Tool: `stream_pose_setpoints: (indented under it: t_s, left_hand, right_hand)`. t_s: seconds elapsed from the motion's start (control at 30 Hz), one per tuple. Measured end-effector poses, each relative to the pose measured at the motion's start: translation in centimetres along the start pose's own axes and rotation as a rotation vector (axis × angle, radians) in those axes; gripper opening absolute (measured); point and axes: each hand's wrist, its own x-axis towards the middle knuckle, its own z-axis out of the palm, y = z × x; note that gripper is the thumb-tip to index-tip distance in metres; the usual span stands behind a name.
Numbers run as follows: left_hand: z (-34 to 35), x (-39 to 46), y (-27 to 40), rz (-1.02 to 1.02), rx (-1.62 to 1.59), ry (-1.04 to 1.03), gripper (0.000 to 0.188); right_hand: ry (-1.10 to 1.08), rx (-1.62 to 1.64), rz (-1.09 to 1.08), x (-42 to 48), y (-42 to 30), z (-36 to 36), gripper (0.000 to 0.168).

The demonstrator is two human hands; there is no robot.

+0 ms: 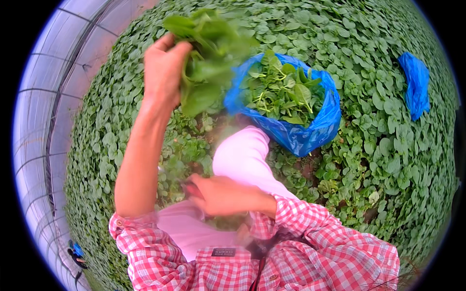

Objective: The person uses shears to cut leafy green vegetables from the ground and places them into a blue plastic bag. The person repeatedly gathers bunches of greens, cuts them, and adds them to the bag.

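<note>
My left hand (164, 69) is raised at the upper left, shut on a bunch of broad-leaved greens (213, 62) that is blurred by motion. The leaves hang to the right of my fingers, close to the rim of a blue plastic bag (320, 123). Inside that bag, which gapes wide, lies a heap of picked leafy stems (282, 91). Low over my lap, my right hand (229, 196) grips a small red-handled tool (193, 190). Blur and my fingers hide most of the tool, so its kind is unclear.
Dense leafy plants (393, 138) cover the ground all around. My bent knee (240, 152) in pale pink trousers is against the bag's near side. Another blue plastic bag (416, 85) lies on the plants at right. A plastic-film greenhouse wall (38, 120) curves along the left; a person (76, 258) is far behind.
</note>
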Motion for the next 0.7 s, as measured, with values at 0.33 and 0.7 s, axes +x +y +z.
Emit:
stream_pose_setpoints:
  t_s: [0.33, 0.7]
  left_hand:
    - [5.3, 3.2, -2.8, 0.106, -0.19, 0.185, 0.024]
    - [19.0, 1.1, -19.1, -0.452, -0.278, 0.172, 0.023]
  right_hand:
    - [1.168, 0.436, 0.044, -8.8, 14.3, -15.9, 0.051]
    - [1.421, 0.37, 0.213, -15.1, 26.7, -23.0, 0.055]
